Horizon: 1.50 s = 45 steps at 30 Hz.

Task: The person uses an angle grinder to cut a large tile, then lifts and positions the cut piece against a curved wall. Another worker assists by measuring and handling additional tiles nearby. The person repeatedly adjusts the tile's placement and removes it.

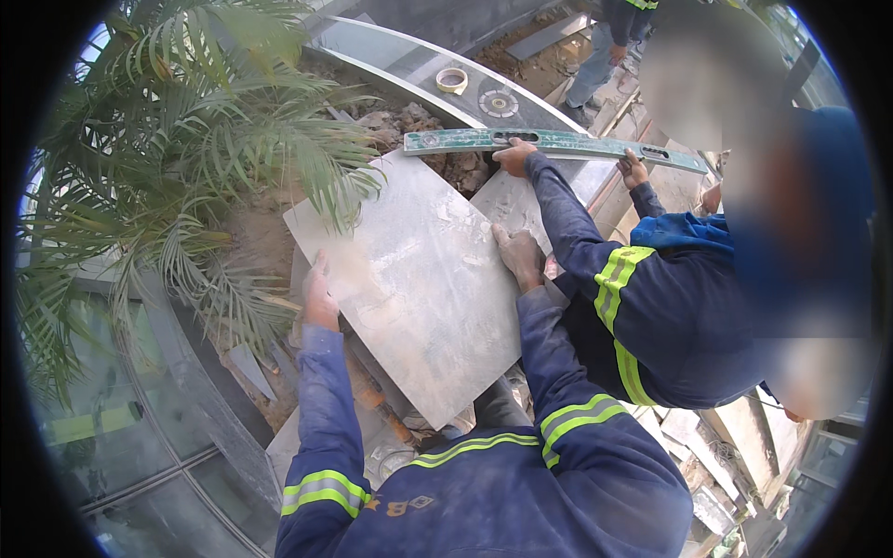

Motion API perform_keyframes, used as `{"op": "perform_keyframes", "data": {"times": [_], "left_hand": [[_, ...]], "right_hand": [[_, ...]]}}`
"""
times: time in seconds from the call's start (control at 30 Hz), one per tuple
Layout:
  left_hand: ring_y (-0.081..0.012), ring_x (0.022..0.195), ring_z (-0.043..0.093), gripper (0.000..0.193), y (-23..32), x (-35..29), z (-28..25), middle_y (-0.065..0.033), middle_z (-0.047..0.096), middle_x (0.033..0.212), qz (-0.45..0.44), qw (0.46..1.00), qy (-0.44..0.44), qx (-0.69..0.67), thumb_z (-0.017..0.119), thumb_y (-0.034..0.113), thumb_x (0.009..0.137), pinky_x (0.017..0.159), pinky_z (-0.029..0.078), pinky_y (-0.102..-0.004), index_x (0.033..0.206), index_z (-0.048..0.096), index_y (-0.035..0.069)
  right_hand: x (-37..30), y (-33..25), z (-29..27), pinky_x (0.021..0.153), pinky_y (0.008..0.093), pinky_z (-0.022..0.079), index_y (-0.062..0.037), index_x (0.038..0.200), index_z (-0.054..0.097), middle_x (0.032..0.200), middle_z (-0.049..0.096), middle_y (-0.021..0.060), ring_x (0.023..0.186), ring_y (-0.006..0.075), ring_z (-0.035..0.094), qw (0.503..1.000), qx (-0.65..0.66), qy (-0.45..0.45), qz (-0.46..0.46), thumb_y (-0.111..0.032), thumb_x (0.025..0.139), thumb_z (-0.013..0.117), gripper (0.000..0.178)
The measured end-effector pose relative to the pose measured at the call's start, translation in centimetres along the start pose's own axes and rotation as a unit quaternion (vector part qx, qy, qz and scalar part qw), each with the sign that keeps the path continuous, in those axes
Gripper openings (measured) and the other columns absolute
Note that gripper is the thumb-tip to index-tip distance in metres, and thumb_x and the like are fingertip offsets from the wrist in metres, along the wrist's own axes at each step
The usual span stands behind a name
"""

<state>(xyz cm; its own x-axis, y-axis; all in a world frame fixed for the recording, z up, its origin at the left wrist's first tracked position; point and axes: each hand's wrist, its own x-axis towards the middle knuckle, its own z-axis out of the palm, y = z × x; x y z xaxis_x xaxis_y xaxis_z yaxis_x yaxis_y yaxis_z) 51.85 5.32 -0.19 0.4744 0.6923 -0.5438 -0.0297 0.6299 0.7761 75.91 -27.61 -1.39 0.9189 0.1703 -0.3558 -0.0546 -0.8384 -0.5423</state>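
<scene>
A large pale grey stone slab (423, 288), dusty and marked with whitish smears, lies tilted across the middle of the head view. My left hand (319, 290) grips its left edge, the fingers partly hidden at the rim. On the opposite edge my right hand (519, 256) is closed, with its thumb side against the slab. Just beyond the slab's far corner, a co-worker's two hands hold a long green spirit level (558, 142). Another pale slab (512, 200) shows partly behind my right hand.
Palm fronds (223, 121) hang at the left, overlapping the slab's edge. A tape roll (451, 81) and a round cutting disc (499, 103) rest on the curved ledge (400, 56). The co-worker (688, 307) is close at my right. Broken boards (744, 437) and rubble lie behind them.
</scene>
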Motion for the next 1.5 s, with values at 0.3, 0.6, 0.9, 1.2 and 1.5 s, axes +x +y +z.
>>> {"op": "perform_keyframes", "data": {"times": [0.3,0.6,0.9,1.2,1.5], "left_hand": [[-0.0279,0.115,0.066,0.053,0.6,-10.7,-4.8,-0.0141,0.065,0.131,0.008,1.0,-0.01,-0.025,0.066,0.033,0.102,0.099,0.055,-0.0422,0.138,0.056,-0.004],[-0.0314,0.121,0.063,0.054,5.9,-19.4,-8.2,-0.0153,0.062,0.135,0.083,0.991,-0.105,-0.016,0.062,0.033,0.104,0.103,0.053,-0.0468,0.141,0.051,-0.006],[-0.0359,0.13,0.055,0.058,10.1,-31.2,-12.5,-0.0197,0.054,0.144,0.054,0.981,-0.177,0.058,0.058,0.035,0.106,0.108,0.049,-0.0524,0.145,0.045,-0.006],[-0.0334,0.132,0.052,0.054,-0.3,-43.7,-12.4,-0.0183,0.053,0.144,-0.018,0.984,-0.175,0.04,0.059,0.028,0.106,0.111,0.046,-0.0498,0.147,0.043,-0.003],[-0.0342,0.137,0.049,0.048,-9.5,-53.9,-15.5,-0.0161,0.05,0.146,-0.301,0.89,-0.31,0.146,0.056,0.017,0.107,0.11,0.045,-0.0617,0.15,0.039,0.005]], "right_hand": [[-10.9,2.0,-2.6,0.093,0.0515,0.052,0.0048,0.105,0.076,0.105,0.072,0.0329,0.104,0.0444,0.071,0.999,0.031,-0.001,-0.021,-0.067,0.092,0.054,0.076],[-20.5,2.0,-4.3,0.092,0.0502,0.053,-0.0009,0.109,0.076,0.112,0.073,0.0252,0.107,0.042,0.07,0.996,0.057,0.045,-0.058,-0.063,0.097,0.049,0.069],[-34.8,6.2,-3.5,0.091,0.048,0.056,0.0011,0.111,0.073,0.11,0.074,0.0242,0.106,0.0402,0.071,0.988,0.146,0.048,-0.014,-0.062,0.096,0.055,0.068],[-41.3,18.4,-6.5,0.088,0.0483,0.056,0.002,0.099,0.077,0.101,0.075,0.0247,0.1,0.0391,0.073,0.981,0.164,0.095,0.031,-0.066,0.094,0.055,0.072],[-51.2,37.1,-7.0,0.07,0.045,0.051,-0.0048,0.085,0.078,0.077,0.073,0.0162,0.075,0.0318,0.071,0.975,0.105,0.151,0.126,-0.068,0.095,0.053,0.069]]}}
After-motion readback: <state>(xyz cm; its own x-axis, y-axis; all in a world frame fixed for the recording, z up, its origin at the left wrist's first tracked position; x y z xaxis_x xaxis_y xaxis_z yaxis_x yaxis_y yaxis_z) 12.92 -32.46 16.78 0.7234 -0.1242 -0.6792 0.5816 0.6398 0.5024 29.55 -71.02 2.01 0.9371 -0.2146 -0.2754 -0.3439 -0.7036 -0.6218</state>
